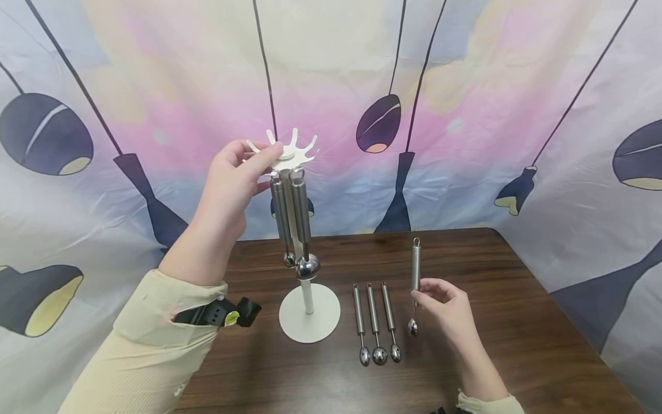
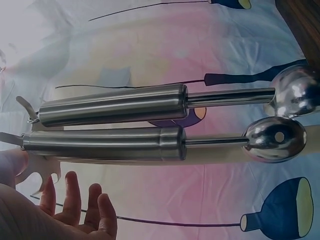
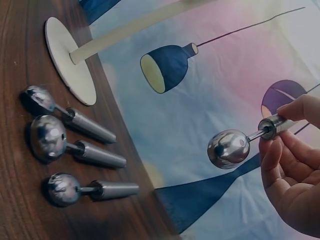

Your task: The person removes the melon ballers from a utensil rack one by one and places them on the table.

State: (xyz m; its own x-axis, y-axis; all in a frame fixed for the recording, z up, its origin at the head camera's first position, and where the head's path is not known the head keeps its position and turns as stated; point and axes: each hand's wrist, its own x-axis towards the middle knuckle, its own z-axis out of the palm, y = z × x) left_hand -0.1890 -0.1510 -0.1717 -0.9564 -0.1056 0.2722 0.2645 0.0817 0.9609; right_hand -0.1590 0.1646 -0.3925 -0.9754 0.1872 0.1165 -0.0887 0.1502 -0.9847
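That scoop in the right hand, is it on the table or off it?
Off: the right hand holds the scoop up; the right wrist view shows its rounded end against the cloth, apart from the table.

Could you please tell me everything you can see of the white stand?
The white stand is upright on the dark wood-look table. It has a flat round base, a slim post and a crown of radiating hooks, perhaps of painted metal. Two scoops hang from the hooks, and the left hand holds the crown, thumb on top.
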